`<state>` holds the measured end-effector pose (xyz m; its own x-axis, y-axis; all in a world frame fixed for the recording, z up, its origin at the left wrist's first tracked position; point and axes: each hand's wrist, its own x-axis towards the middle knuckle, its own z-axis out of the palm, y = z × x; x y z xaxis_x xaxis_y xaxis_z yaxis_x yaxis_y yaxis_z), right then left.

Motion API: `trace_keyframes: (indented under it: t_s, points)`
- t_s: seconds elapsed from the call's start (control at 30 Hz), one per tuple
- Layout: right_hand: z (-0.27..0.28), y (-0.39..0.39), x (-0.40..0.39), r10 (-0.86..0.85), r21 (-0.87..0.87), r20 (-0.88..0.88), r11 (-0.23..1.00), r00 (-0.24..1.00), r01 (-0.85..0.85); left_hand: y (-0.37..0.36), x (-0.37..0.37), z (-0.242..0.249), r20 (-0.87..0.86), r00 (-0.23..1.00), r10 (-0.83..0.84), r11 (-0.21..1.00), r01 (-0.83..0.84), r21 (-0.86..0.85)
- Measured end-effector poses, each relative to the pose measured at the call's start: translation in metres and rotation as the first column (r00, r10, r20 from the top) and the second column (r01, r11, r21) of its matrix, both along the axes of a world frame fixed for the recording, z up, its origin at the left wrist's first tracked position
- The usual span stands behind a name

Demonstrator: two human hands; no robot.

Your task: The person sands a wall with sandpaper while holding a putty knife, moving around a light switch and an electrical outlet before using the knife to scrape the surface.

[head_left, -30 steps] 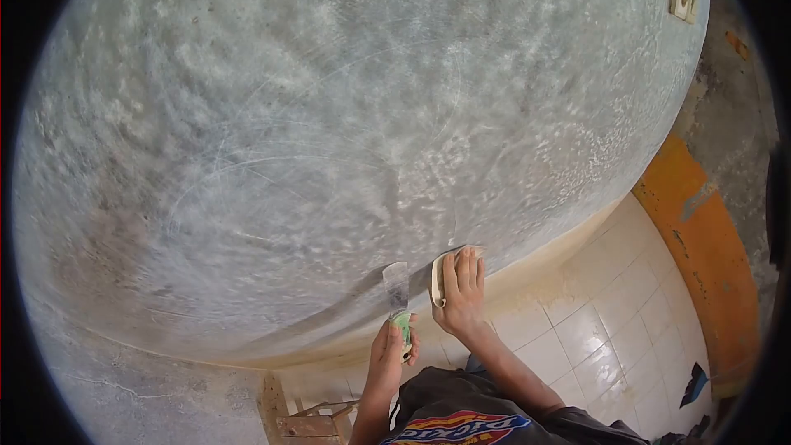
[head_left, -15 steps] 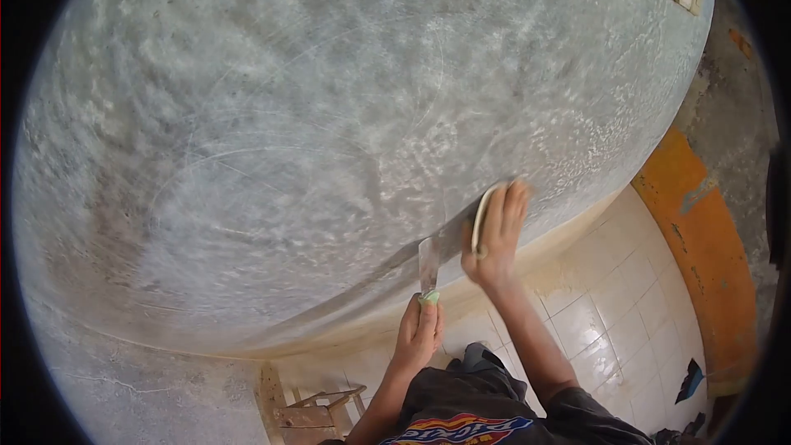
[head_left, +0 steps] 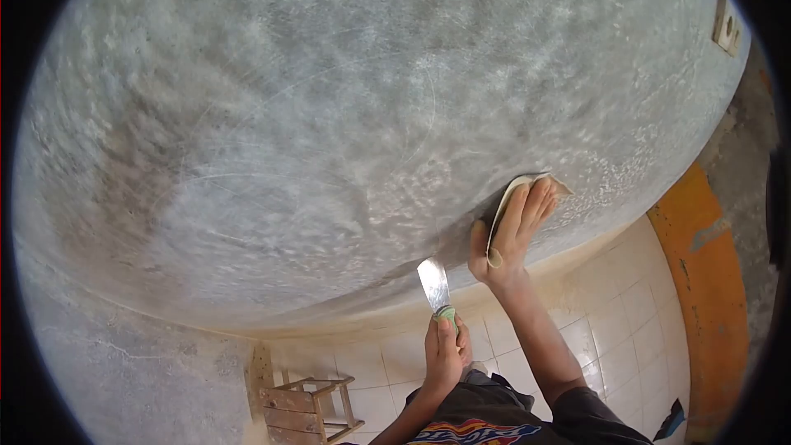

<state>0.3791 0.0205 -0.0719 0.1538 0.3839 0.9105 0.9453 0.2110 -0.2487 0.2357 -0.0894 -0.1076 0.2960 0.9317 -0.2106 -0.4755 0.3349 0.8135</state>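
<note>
My right hand (head_left: 512,235) presses a bent sheet of sandpaper (head_left: 561,187) flat against the grey wall (head_left: 313,132), fingers extended over it and thumb at its near edge. One corner of the sheet sticks out past the fingertips. Lower and to the left, my left hand (head_left: 445,354) grips a putty knife (head_left: 433,283) by its green handle, blade pointing up. The blade overlaps the lower part of the wall in this view. Fine scratches and pale mottled patches mark the wall's surface.
A wooden stool (head_left: 309,410) stands at the lower left on the white tiled floor (head_left: 362,363). An electrical socket (head_left: 728,27) is at the upper right of the wall. Beyond the wall's right end runs an orange painted band (head_left: 700,280). A cracked side wall (head_left: 136,358) adjoins on the left.
The view has shifted a little. My right hand sits slightly farther right with the sandpaper, whose corner now shows beyond the fingers. The putty knife's blade has turned and now catches the light.
</note>
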Motion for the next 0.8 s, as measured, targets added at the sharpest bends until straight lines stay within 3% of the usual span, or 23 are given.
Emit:
trace_keyframes:
  t_s: [0.07, 0.17, 0.27, 0.3, 0.37, 0.5, 0.57, 0.67, 0.77, 0.8]
  points:
    - [-0.010, 0.003, 0.004, -0.052, -0.003, 0.143, 0.999, 0.988, 0.053, -0.002, 0.006, -0.002, 0.015, 0.999, 0.034, 0.999, -0.034, -0.008]
    - [-0.103, -0.018, -0.006, 0.052, -0.251, 0.160, 0.968, 0.986, -0.010, -0.001, 0.008, -0.005, 0.035, 0.997, 0.074, 0.997, -0.074, -0.009]
    - [-0.109, -0.027, -0.005, 0.118, -0.289, 0.138, 0.955, 0.983, -0.074, 0.000, 0.009, -0.008, 0.036, 0.996, 0.088, 0.996, -0.088, -0.005]
    - [-0.087, -0.025, -0.003, 0.124, -0.287, 0.137, 0.955, 0.983, -0.081, -0.002, 0.009, -0.008, 0.031, 0.997, 0.074, 0.997, -0.074, -0.010]
    - [-0.023, -0.015, 0.004, 0.081, -0.166, 0.115, 0.984, 0.990, -0.061, -0.003, 0.017, -0.005, 0.064, 0.994, 0.084, 0.996, -0.083, -0.010]
    - [-0.031, -0.003, 0.002, -0.020, 0.005, 0.087, 1.000, 0.996, 0.019, -0.005, 0.021, -0.003, 0.055, 0.994, 0.093, 0.996, -0.092, -0.013]
    - [-0.093, -0.028, -0.007, 0.107, -0.361, 0.092, 0.930, 0.990, -0.067, -0.005, 0.020, -0.001, 0.052, 0.995, 0.086, 0.996, -0.087, 0.008]
    - [-0.147, -0.048, -0.018, 0.203, -0.448, 0.059, 0.880, 0.977, -0.156, 0.001, 0.018, -0.006, -0.020, 0.995, 0.095, 0.993, -0.093, 0.075]
    - [-0.107, -0.035, -0.020, 0.144, -0.379, 0.007, 0.916, 0.990, -0.130, 0.003, 0.012, -0.007, -0.115, 0.986, 0.117, 0.987, -0.103, 0.120]
    - [-0.083, -0.028, -0.020, 0.123, -0.256, 0.011, 0.960, 0.992, -0.116, 0.004, 0.010, -0.005, -0.090, 0.990, 0.110, 0.988, -0.099, 0.119]
